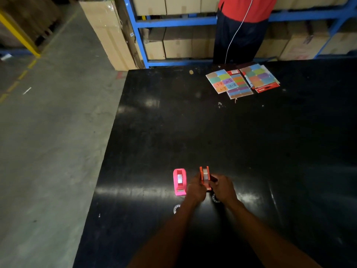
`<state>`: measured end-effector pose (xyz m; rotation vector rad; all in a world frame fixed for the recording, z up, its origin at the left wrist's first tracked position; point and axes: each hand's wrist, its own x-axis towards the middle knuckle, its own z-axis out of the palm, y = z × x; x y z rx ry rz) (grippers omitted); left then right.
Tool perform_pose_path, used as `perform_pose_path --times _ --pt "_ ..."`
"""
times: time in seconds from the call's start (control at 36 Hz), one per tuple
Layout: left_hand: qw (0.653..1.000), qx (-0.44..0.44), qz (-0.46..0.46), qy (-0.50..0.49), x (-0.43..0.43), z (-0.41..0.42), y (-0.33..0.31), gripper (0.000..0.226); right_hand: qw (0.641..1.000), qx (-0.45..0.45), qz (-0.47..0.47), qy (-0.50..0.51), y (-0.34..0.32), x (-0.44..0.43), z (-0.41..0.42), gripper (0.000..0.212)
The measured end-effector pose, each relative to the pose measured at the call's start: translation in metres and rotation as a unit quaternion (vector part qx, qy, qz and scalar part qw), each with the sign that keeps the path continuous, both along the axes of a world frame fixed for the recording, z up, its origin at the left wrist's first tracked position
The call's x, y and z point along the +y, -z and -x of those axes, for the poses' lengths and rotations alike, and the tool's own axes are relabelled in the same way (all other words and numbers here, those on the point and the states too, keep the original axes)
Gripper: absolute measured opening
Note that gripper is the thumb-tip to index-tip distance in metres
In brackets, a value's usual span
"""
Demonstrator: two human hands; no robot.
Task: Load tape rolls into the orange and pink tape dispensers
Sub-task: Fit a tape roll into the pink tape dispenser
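The orange tape dispenser (204, 176) is held just above the black table (251, 142), a clear tape roll seated in it. My left hand (195, 190) grips its left side and my right hand (224, 188) grips its right side. The pink tape dispenser (180, 181) stands on the table just left of my hands, with a white tape roll inside. Two white ring-shaped cores lie on the table: one (176, 208) beside my left wrist, one (215, 198) partly hidden under my right hand.
Coloured label sheets (241, 82) and a marker (248, 80) lie at the table's far side. A person in a red top (241, 26) stands behind them, before blue shelving with cardboard boxes (173, 45). The table's left edge drops to a concrete floor (48, 132).
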<state>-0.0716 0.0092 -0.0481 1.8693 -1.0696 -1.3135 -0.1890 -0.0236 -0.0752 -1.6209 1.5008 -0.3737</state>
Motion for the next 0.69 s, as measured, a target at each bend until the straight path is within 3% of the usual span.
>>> perform_pose_path --times 0.14,0.25,0.42,0.56,0.69 --pt "1.000 -0.018 0.017 0.018 0.002 -0.005 -0.008 0.038 0.999 0.038 0.009 -0.008 -0.004 -0.003 0.005 0.018" --pt "0.998 -0.049 0.040 0.031 0.003 -0.019 -0.020 0.041 0.996 0.084 0.028 0.015 -0.010 -0.005 0.010 0.030" --pt "0.989 -0.111 0.100 0.008 0.009 -0.063 -0.043 0.041 0.993 0.078 0.082 0.021 -0.030 -0.008 0.000 0.021" --pt "0.993 -0.086 0.086 -0.009 0.020 -0.108 -0.040 0.053 0.989 0.078 0.114 -0.049 -0.042 -0.008 -0.025 0.019" --pt "0.991 -0.088 0.022 0.101 0.033 -0.131 -0.027 0.080 0.970 0.103 0.098 -0.196 -0.044 -0.005 -0.056 0.015"
